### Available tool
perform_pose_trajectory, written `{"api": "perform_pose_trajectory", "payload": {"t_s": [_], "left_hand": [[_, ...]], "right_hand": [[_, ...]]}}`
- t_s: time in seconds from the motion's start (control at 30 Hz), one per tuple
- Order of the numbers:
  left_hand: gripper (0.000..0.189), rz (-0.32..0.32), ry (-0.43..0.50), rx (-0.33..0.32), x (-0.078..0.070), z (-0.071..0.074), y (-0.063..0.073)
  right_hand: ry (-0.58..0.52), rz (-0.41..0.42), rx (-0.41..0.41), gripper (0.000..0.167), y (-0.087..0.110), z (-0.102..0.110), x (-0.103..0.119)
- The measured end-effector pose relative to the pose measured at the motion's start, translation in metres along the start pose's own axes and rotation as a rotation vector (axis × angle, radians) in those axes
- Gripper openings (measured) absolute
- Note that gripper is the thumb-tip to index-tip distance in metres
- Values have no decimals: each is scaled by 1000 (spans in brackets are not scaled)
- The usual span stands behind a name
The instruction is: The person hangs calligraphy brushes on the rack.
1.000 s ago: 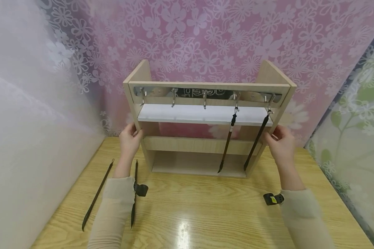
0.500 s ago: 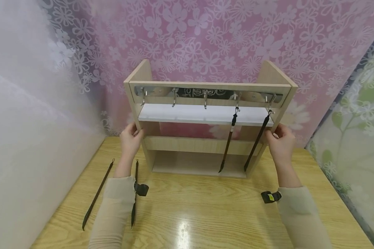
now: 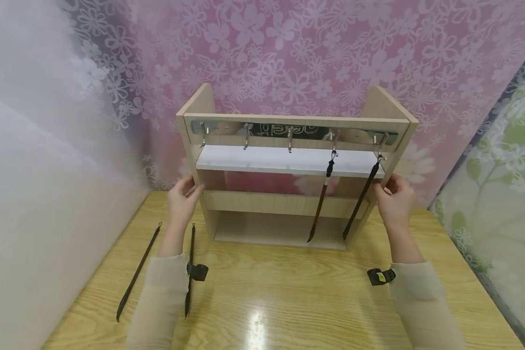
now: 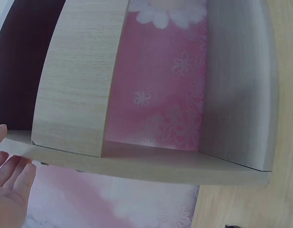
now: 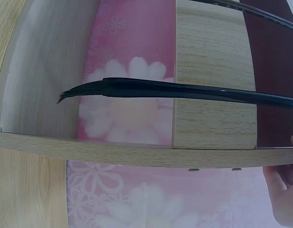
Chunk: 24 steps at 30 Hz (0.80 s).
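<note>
A pale wooden desk shelf (image 3: 280, 203) stands upright on the table. My left hand (image 3: 182, 201) holds its left side panel, thumb at the inner face and fingers outside, as the left wrist view shows. At the right side panel, my right hand (image 3: 395, 200) grips the edge in the same way, with the panel between thumb and fingers. A metal hook rail (image 3: 227, 128) runs across the shelf's top front. From its two rightmost hooks hang a brown-handled writing brush (image 3: 321, 204) and a black writing brush (image 5: 151, 89), tips down.
Two more dark brushes lie on the wooden table (image 3: 262, 287): one brush (image 3: 137, 274) at far left, another brush (image 3: 192, 243) partly under my left forearm. A pink floral curtain (image 3: 288, 63) hangs close behind the shelf. A pale sheet (image 3: 48, 170) rises along the left.
The left thumb has lifted slightly away from the left fingers. My right hand stays in place on the panel. The whole head view has shifted by a few pixels.
</note>
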<state>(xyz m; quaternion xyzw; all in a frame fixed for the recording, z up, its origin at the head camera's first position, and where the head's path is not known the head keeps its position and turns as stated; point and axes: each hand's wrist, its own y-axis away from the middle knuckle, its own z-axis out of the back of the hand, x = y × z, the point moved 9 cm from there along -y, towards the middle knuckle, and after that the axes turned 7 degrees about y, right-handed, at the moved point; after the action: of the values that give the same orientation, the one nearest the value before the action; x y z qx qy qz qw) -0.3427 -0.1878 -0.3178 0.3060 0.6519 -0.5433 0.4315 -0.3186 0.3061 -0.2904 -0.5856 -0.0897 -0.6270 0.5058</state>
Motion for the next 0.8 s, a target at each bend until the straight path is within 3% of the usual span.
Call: {"api": "perform_pose_trajectory", "payload": {"t_s": [0.13, 0.6, 0.8], "left_hand": [[34, 33, -22, -7, 15, 7, 7], [38, 93, -122, 64, 41, 23, 40], [42, 124, -179, 51, 52, 36, 50]], "right_hand": [[23, 12, 4, 29, 0, 0, 0], [5, 15, 0, 27, -1, 1, 4], [18, 11, 4, 28, -1, 0, 3]]}}
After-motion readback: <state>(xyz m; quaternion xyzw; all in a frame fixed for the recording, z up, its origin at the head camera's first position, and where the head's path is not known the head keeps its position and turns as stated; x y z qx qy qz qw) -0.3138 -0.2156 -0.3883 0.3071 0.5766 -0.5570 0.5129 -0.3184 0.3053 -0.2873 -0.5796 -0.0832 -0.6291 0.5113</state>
